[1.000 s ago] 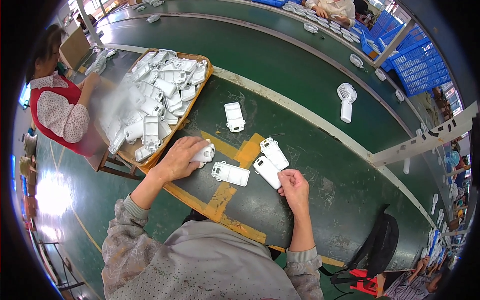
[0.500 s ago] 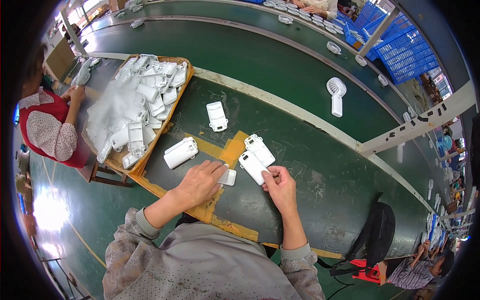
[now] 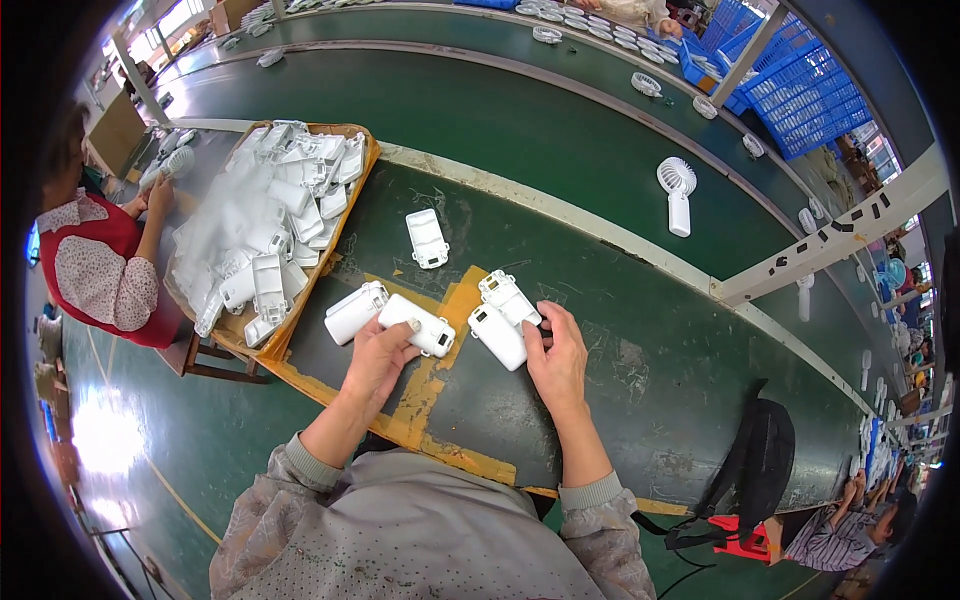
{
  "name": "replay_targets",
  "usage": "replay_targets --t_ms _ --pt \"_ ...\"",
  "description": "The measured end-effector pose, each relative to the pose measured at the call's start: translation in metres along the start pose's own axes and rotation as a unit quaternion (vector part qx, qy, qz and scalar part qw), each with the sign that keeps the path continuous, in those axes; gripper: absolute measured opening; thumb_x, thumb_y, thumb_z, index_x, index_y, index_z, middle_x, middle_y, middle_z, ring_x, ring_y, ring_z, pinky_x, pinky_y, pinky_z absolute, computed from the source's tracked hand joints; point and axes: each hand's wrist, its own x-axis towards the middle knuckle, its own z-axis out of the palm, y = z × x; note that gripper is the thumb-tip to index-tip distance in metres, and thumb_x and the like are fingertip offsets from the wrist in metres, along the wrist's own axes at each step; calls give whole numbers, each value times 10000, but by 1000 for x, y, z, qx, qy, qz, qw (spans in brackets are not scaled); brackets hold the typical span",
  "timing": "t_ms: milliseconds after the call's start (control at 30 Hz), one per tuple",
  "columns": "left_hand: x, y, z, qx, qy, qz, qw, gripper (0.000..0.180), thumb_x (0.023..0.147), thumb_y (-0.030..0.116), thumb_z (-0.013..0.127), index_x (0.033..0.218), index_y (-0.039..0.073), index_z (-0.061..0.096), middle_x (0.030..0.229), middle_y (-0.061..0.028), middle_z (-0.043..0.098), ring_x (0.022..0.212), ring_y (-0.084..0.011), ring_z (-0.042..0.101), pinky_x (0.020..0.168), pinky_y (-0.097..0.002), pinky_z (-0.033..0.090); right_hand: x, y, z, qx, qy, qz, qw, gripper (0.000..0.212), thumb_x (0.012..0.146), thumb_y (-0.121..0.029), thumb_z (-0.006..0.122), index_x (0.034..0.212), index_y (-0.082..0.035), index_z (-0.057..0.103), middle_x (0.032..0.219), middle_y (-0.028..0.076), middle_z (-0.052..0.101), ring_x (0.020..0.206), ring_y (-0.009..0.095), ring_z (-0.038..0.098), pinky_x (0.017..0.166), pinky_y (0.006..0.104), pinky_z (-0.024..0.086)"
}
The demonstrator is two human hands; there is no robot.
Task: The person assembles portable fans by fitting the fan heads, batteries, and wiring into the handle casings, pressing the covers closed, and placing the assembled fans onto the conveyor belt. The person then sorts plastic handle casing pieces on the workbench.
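My left hand is closed on a white plastic casing, its smooth back up and my thumb pressed on top. Just left of it, partly behind, lies another white casing on the dark green table. My right hand pinches the near right corner of a casing lying hollow side up. Against that one rests a casing with its smooth back up. Farther off, a single casing lies hollow side up, apart from both hands.
At left, a tape-edged cardboard tray is heaped with white casings. A person in a red vest sits beyond it. A green conveyor carries a white handheld fan. A black bag hangs at the table's right end.
My left hand has moved left and now holds a casing back side up. My right hand has shifted from the smooth-backed casing to the hollow one beside it.
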Motion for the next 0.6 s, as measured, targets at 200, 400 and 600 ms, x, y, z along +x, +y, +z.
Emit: replay_targets --t_ms 200,400,600 --pt "-7 -17 -5 11 -3 9 1000 331 850 36 577 1150 -49 467 1093 -121 582 1015 -227 587 892 -373 493 15 0 11 -88 -50 62 993 263 802 -168 628 1010 -13 587 916 156 580 839 320 596 739 420 473" --pt "-47 26 -21 129 -9 -143 981 403 877 180 616 1188 -44 491 1062 -114 605 996 -182 596 859 -295 486 19 10 0 24 101 116 988 172 833 -132 624 947 -4 602 808 100 608 622 185 581 573 319 487" --pt "-58 16 -5 260 -119 58 957 518 891 224 606 1289 -28 392 1212 -157 541 1092 -183 526 915 -295 426 8 -38 -18 517 -116 299 794 198 895 -185 586 992 -13 607 832 53 629 667 96 591 555 215 517"
